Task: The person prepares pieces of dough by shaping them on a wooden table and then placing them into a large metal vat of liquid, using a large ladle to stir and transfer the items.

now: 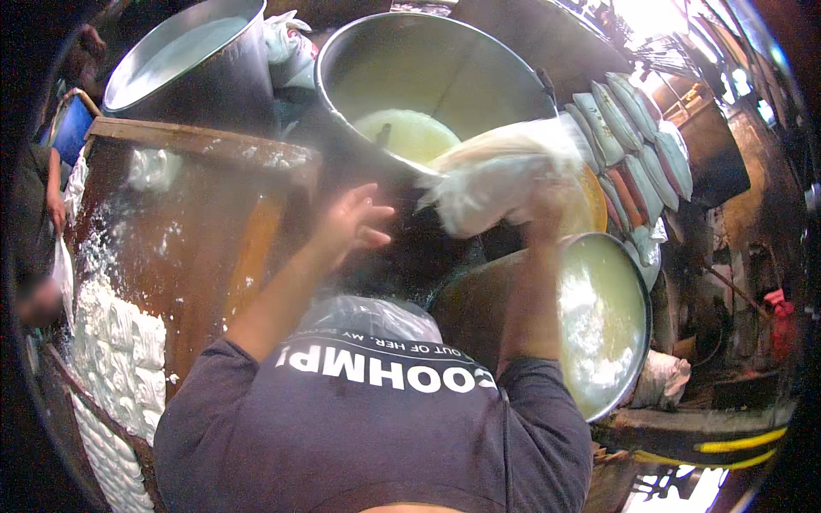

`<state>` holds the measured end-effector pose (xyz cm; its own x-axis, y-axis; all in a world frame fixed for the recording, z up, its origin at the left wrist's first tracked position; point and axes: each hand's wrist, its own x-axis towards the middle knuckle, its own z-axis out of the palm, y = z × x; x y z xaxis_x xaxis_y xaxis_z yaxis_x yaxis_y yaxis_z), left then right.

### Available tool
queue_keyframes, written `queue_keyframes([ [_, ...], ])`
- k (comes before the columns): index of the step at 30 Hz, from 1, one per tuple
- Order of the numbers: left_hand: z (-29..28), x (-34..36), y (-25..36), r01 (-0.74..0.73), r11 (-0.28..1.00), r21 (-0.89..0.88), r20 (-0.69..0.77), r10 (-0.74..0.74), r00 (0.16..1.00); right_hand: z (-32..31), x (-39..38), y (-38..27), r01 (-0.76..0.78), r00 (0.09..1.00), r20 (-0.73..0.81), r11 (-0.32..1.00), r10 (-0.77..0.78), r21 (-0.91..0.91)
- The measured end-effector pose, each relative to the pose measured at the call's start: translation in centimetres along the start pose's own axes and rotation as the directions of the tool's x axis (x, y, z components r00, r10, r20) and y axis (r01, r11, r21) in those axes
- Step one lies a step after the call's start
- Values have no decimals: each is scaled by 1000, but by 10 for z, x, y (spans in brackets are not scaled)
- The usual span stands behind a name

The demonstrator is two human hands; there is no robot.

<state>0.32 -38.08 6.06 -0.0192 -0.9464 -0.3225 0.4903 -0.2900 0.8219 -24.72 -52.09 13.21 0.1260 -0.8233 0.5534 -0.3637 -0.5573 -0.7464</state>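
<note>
My left hand [352, 224] is raised over the dark gap beside the wooden table, its fingers spread and holding nothing. My right hand [537, 203], smeared by motion, grips a whitish, limp cloth or bag [500, 175] that is also blurred. This cloth or bag hangs over the near right rim of a large metal drum [466, 85]. Inside the drum lies pale yellowish liquid with a lighter round patch. Under my right forearm stands another round metal vat [629, 342], with pale liquid and white clumps in it.
A wooden table [188, 197] at left carries white powder and rows of soft white pieces [120, 359]. Behind it stands a metal tub [248, 64] of white liquid. Stacked filled bags [637, 145] rise at right. Another person's hand [56, 209] shows at the left edge.
</note>
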Motion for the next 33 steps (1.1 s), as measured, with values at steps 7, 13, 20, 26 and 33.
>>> queue_keyframes([
  [7,-44,33,-1,-182,979,93,-315,203,927,-79,67,56,-610,214,-547,326,-810,-722],
  [13,-51,59,8,-187,970,156,-297,226,928,-21,29,298,-82,946,202,788,255,-610],
  [20,-36,89,10,-226,964,139,-255,255,933,11,137,203,-470,799,86,706,596,-529],
  [26,-12,116,-8,144,872,467,263,-293,919,78,136,88,-838,510,626,503,589,211],
  [33,-18,159,-31,113,680,-724,310,175,935,94,59,43,-712,700,681,141,215,687],
])
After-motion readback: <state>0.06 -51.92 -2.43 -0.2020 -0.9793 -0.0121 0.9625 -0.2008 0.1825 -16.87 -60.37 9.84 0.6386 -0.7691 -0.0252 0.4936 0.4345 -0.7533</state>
